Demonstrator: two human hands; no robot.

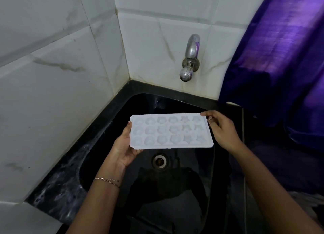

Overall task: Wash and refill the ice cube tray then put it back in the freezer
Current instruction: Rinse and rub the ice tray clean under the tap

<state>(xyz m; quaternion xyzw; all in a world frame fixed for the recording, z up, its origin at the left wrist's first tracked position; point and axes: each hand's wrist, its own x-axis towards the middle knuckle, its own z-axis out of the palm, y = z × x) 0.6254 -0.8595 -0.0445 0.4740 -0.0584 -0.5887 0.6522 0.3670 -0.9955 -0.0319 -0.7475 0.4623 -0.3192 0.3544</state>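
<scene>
- Head view, why things sit as they do: the ice cube tray (pixel 171 130) is held in the air above the black sink (pixel 184 104), hollows facing up, just in front of and below the tap (pixel 190 58); my guess is that it is kept there so any water falls into the basin and runs off through the drain (pixel 159 161), which shows just under the tray's near edge
- No water can be seen coming from the tap, and the hollows look pale and frosted; whether they hold ice, water or nothing I cannot tell; so the washing seems not yet begun
- The tray lies close to level, with a hand at each short end; this probably steadies it and would also let it be tipped either way
- Head view, pose of the hands: the left hand (pixel 125 146) cups the left end from below, palm up, fingers hidden beneath, thumb laid along the rim; a thin bracelet (pixel 108 180) circles that wrist
- The right hand (pixel 220 128) comes in from the right and pinches the far right corner between fingertips and thumb, a light hold
- Both forearms reach forward over the sink; white tiles (pixel 52 76) are on the left and behind, a purple curtain (pixel 280 58) hangs on the right
</scene>
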